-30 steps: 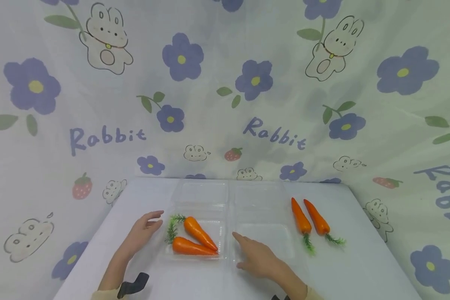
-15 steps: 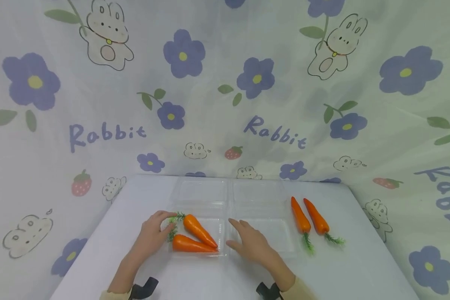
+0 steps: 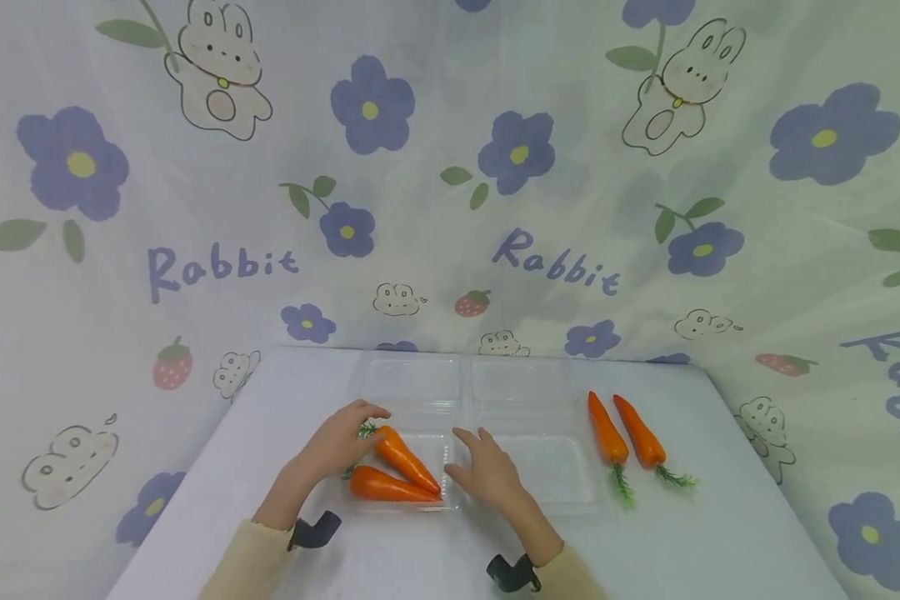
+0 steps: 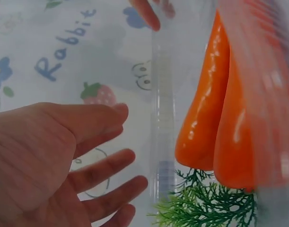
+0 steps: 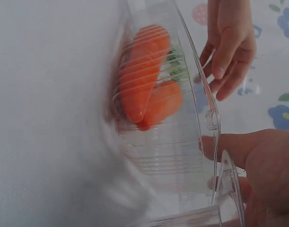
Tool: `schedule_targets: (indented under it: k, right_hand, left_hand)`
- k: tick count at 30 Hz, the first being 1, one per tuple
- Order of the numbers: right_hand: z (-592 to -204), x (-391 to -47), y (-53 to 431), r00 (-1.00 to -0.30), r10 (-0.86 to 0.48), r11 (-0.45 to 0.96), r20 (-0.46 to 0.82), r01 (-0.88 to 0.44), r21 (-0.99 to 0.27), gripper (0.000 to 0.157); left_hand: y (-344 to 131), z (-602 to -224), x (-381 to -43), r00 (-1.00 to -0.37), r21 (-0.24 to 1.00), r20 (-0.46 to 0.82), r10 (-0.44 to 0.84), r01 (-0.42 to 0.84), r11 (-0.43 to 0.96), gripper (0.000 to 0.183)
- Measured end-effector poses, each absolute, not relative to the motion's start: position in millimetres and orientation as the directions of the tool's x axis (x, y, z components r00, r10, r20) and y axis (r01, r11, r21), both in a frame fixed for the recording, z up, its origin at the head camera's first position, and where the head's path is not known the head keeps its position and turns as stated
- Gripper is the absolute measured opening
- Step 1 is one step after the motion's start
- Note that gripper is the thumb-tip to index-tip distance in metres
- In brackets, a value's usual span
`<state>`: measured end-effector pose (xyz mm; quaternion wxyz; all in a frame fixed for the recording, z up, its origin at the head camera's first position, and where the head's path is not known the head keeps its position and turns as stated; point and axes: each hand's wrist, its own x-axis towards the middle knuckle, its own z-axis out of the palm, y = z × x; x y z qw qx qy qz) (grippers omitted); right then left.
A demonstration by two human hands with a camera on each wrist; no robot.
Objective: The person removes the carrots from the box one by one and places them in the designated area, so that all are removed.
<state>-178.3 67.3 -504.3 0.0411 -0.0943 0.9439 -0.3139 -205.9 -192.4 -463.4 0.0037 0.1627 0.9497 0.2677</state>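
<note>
Two orange carrots (image 3: pixel 397 479) with feathery green tops lie in the base of the left transparent plastic clamshell box (image 3: pixel 412 508), its lid folded back. My left hand (image 3: pixel 345 437) hovers over the box's left side, hiding part of the green tops. In the left wrist view its fingers (image 4: pixel 109 168) are spread, with nothing between them and the thumb. Between the two boxes is my right hand (image 3: pixel 491 471), fingers loosely bent and apart. In the right wrist view, its thumb (image 5: pixel 234 149) is right at a box's rim, partly seen through the plastic.
A second transparent clamshell box (image 3: pixel 562 507) stands open beside the first on the right, its lid (image 3: pixel 521 379) laid back. Further right, two more carrots (image 3: pixel 607 429) lie on the white table (image 3: pixel 720 533). A rabbit-print cloth (image 3: pixel 435 208) hangs behind and along the sides.
My left hand has moved right, from beside the left box to over the carrots' green tops. My right hand has shifted left and forward to the gap between the boxes. The carrots stay put.
</note>
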Motion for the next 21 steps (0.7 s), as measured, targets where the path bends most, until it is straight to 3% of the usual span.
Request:
schedule_targets:
  k: [13,21]
  right_hand:
    - [-506.8,-179.5,66.2,-0.978,-0.205,0.763,-0.028,-0.142,-0.630,0.059]
    - [-504.7,-176.9,65.7,-0.977,-0.212,0.756,-0.023,-0.149,-0.637,0.061]
  left_hand:
    - [-185.0,-467.7,-248.3,-0.876,0.600,-0.123,0.467,0.309,0.738,0.042]
    - [-190.7,-476.4,-254.5,-0.842,0.644,-0.187,0.505,0.283,0.711,0.044]
